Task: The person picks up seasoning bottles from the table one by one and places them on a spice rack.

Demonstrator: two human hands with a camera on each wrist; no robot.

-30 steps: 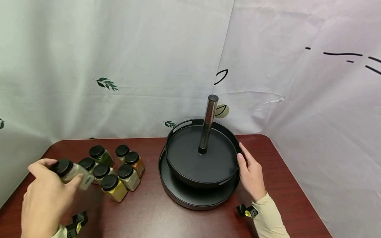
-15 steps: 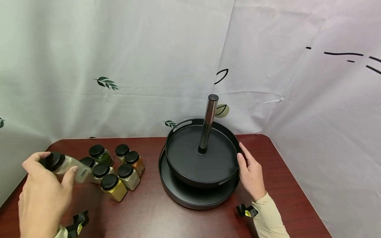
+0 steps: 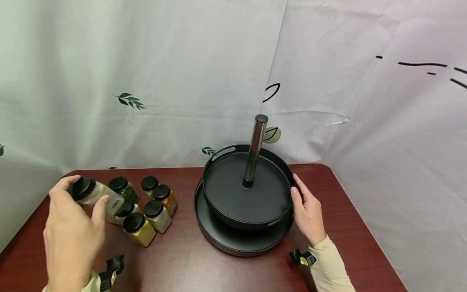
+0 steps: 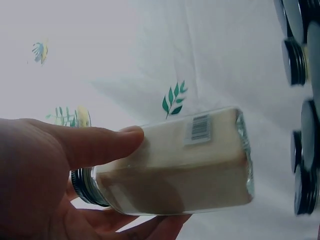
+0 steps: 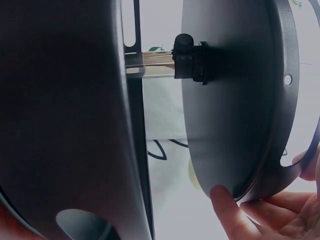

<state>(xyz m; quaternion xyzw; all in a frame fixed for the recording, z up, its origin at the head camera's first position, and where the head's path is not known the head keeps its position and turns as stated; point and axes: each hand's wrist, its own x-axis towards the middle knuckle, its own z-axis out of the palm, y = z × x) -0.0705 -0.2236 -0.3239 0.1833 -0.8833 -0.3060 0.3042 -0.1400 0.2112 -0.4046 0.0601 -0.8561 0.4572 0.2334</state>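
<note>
My left hand grips a square spice jar by its sides, raised and tilted, with its black lid to the left and base to the right. Pale powder fills it, and a barcode label shows in the left wrist view. Several black-lidded spice jars stand just beyond and right of it, one with yellow powder, one with orange contents. My right hand holds the right rim of a black two-tier rack's upper tray; in the right wrist view one finger reaches its underside, others lie along its wall.
The rack's wider lower tray sits on the reddish-brown table. A metal post rises through the upper tray's middle. White cloth with leaf prints hangs behind the table and along its sides.
My left hand and its jar first shift left, then move right and slightly up, now overlapping the rear jars in the head view. The right hand and rack stay put.
</note>
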